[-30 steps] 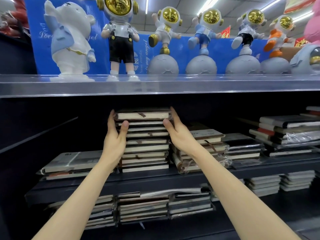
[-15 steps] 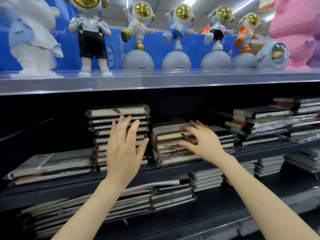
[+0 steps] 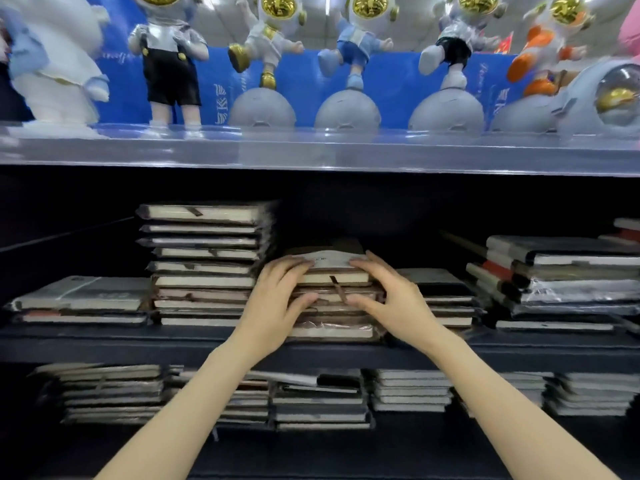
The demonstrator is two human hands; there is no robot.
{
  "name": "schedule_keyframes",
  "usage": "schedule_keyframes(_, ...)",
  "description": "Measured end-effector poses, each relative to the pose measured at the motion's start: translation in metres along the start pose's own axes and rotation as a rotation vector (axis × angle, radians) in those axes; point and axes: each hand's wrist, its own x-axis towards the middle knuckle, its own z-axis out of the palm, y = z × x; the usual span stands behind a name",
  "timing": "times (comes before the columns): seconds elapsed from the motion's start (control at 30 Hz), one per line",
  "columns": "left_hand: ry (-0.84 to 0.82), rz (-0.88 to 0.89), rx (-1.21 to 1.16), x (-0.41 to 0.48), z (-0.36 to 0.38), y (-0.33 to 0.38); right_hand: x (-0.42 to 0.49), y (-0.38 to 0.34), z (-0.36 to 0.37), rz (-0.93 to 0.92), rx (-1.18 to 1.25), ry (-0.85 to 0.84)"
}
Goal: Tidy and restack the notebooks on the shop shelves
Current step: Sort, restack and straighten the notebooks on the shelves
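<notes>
Beside gripped short stack [image 3: 333, 331], taller stack [image 3: 204, 268] stands.

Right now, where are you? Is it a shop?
Probably a shop, maybe stationery or gifts: stacks of notebooks fill the dark shelves, some plastic-wrapped, and matching astronaut figurines line the clear shelf above.

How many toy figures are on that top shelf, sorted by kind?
Astronauts on grey balls: 4
Standing astronaut: 1
White figure in blue jacket: 1
Grey capsule, gold inside: 1
Pink figure, cut off: 1
Total: 8
</notes>
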Motion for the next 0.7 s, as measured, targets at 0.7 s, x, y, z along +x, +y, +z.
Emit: schedule_keyframes(0.7, 0.043, -0.134, 0.003, -0.004, 0.002, 0.012, -0.002, -0.001, 0.012, -0.027, -0.048, 0.128)
